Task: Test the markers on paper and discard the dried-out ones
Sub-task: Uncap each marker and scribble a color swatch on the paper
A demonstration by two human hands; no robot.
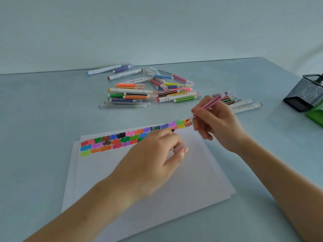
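- Head view looks down on a pale blue counter [52, 119] with a stack of white paper [157, 180] lying at its near middle.
- Right hand [215, 126] pinches a pink marker [208, 106] between curled fingers [198, 119], the tip down on the paper's far right corner, the barrel tilted up and away toward the right.
- Left hand [157, 154] rests on the paper, blurred; its fingers are curled inward, and I cannot tell whether they hold anything.
- Swatches [111, 140] of many colours run in rows along the paper's far edge, from the left corner to the marker tip; the left hand covers part of them.
- Pile of markers [148, 89] lies beyond the paper, toward the counter's far edge, mostly capped and lying crosswise.
- Smaller group of markers [234, 102] lies just behind the right hand, toward the right.
- Black mesh holder [304, 95] sits tilted at the counter's right edge, with a green object [316, 114] touching it on the near side.
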